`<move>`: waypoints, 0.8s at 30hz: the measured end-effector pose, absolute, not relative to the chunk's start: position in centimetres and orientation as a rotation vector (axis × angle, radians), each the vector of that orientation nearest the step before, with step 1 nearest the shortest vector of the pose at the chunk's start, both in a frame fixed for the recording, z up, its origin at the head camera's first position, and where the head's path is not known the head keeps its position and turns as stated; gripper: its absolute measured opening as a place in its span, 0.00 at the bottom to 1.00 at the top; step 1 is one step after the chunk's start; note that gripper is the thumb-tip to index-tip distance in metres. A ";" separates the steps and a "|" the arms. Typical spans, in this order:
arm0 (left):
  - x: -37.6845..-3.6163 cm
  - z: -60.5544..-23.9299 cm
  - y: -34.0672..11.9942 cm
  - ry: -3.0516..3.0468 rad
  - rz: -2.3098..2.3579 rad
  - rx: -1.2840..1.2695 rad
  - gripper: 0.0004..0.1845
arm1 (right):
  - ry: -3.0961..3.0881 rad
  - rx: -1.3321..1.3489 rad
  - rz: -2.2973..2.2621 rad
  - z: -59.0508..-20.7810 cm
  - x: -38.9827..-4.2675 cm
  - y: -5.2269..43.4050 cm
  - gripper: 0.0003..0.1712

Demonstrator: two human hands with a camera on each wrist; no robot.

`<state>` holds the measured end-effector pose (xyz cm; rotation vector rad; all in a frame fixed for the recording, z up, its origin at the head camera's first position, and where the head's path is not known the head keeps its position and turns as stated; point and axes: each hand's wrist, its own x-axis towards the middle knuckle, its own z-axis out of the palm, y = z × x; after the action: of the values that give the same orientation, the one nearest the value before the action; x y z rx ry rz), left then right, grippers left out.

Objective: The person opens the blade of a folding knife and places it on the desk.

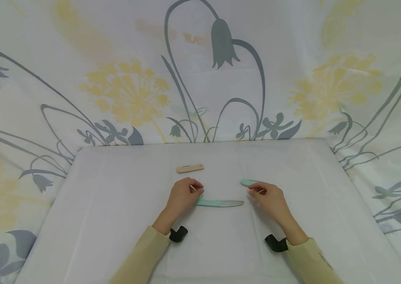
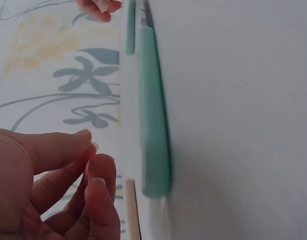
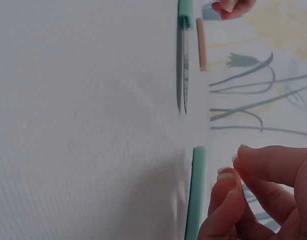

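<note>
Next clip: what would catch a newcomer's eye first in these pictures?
Two hands over a white-covered table: the left hand hovers by the handle of a mint-green knife lying flat mid-table, and the right hand is at a second mint-green piece. Neither hand visibly grips anything. Behind them lies a small tan wooden piece, and a big flower-print cloth fills the background.

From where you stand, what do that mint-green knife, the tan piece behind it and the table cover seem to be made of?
The mint-green-handled knife looks like a matte plastic handle with a grey, faintly shiny metal blade. The small tan oblong piece seems to be pale unvarnished wood, though light plastic is possible. The white table cover appears to be woven cloth: it shows a fine weave and soft creases.
</note>
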<state>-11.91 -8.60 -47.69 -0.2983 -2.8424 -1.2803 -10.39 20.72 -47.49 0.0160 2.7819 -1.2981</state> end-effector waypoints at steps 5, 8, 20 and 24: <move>-13.2 -47.5 -7.0 -2.879 -1.431 -0.297 0.03 | 2.829 0.075 -1.312 -47.3 -10.6 22.2 0.11; -14.0 -47.5 -5.8 -2.893 -1.512 -0.299 0.03 | 2.871 0.089 -1.306 -47.2 -10.7 22.9 0.12; -16.7 -47.9 -0.4 -2.936 -1.746 -0.372 0.10 | 2.935 0.182 -1.283 -47.3 -11.4 24.7 0.16; -16.8 -48.1 0.9 -2.967 -1.747 -0.366 0.11 | 2.917 0.172 -1.234 -47.6 -11.7 24.7 0.18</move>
<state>-16.84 0.87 -48.10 -0.3664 -2.9667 -1.7468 -11.66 24.73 -47.56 0.1721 2.9169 -1.2338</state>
